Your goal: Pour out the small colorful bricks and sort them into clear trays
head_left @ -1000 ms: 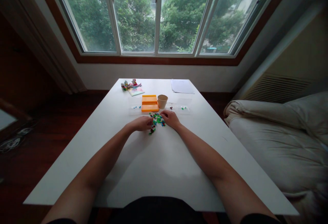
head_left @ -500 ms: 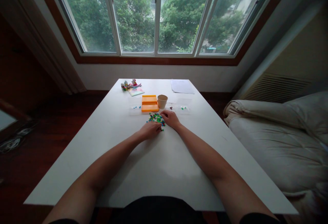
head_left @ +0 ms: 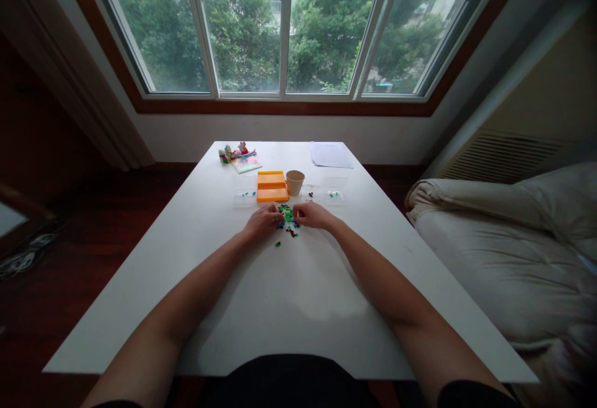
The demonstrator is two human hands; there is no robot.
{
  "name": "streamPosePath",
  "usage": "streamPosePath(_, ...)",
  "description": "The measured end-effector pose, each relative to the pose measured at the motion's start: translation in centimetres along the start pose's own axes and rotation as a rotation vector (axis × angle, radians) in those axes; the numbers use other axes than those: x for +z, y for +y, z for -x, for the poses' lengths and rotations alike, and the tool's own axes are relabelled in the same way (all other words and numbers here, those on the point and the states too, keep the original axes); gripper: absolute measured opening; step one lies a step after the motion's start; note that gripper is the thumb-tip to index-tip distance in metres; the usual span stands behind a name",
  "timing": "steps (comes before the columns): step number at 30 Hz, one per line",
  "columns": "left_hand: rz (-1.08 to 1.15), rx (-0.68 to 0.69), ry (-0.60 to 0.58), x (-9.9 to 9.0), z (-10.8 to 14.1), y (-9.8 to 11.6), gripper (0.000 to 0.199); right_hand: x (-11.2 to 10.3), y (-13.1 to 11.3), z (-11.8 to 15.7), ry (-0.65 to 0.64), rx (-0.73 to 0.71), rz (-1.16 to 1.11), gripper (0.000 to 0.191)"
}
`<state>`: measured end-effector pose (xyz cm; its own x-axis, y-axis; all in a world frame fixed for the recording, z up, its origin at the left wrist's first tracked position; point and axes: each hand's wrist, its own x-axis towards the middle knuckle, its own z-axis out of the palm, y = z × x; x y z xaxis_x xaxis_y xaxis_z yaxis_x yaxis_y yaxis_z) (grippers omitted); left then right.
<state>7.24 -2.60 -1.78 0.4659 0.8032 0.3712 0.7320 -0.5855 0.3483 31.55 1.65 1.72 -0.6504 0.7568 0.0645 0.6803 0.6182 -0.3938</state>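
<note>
Left hand: I see the left hand (head_left: 263,221) at the near-left edge of the pile, its fingers curled in toward the pieces; from here I can't tell whether they pinch one.
Right hand: the right hand (head_left: 311,214) lies across from it at the pile's right edge, fingers bent down among the pieces; whether anything is caught between them I can't make out either.
Small pieces: the heap of small pieces (head_left: 288,214), green, blue and dark red, sits between the two hands on the white desk (head_left: 280,308), with a few dark red ones trailing toward the person.
Stray piece: one green piece (head_left: 278,244) lies apart from the heap, nearest the person.
Orange case: just beyond the heap, the orange case (head_left: 272,196) lies flat and opened out.
Cup: a brown cup (head_left: 295,184) stands upright just beside the case, on its right.
Clear trays: the left tray (head_left: 240,202) carries a few blue pieces; the right tray (head_left: 323,201) carries dark red and green ones.
Far end: small figures (head_left: 233,154) and a pastel card (head_left: 247,165) at the left corner, white papers (head_left: 331,155) at the right.
Beyond the desk: a window (head_left: 247,41) full of trees.
</note>
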Motion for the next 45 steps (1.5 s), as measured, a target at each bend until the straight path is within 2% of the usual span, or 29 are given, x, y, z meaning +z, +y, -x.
streamPosePath(4,0.008,-0.005,0.017,-0.3,0.1,-0.1,0.016,-0.6,-0.7,0.4,-0.112,0.023,0.007,0.020)
streamPosePath(6,0.003,-0.048,0.025,-0.6,0.1,-0.2,0.015,-0.3,-1.0,0.3,-0.114,0.030,0.033,0.021)
streamPosePath(10,-0.026,-0.210,0.059,-1.1,0.1,-0.3,0.017,0.9,-1.8,0.0,0.006,0.044,0.109,0.016)
streamPosePath(14,-0.036,-0.331,0.058,-1.3,0.0,-0.3,0.019,2.1,-3.1,-0.4,0.121,-0.015,0.214,0.008)
streamPosePath(19,-0.035,-0.291,0.055,-1.3,0.0,-0.3,0.017,2.8,-3.9,-0.9,0.152,-0.106,0.198,0.014)
streamPosePath(23,-0.024,-0.271,0.052,-1.1,0.1,-0.4,0.017,2.3,-2.6,-1.0,0.264,-0.094,0.066,0.021)
streamPosePath(25,-0.013,-0.273,0.050,-1.0,0.1,-0.4,0.018,1.9,-1.4,-1.0,0.309,-0.044,0.025,0.022)
streamPosePath(27,-0.004,-0.281,0.049,-1.0,0.2,-0.3,0.018,1.6,-0.2,-0.9,0.295,0.039,0.023,0.021)
streamPosePath(30,-0.003,-0.303,0.036,-1.1,0.2,-0.2,0.018,1.3,0.9,-0.7,0.183,0.131,0.035,0.015)
streamPosePath(34,-0.003,-0.306,0.021,-1.3,0.3,-0.1,0.018,1.4,1.1,-0.6,0.089,0.129,0.026,0.007)
streamPosePath(45,-0.023,-0.305,0.005,-1.5,0.2,0.2,0.018,1.7,0.7,-0.8,0.045,0.164,-0.006,0.012)
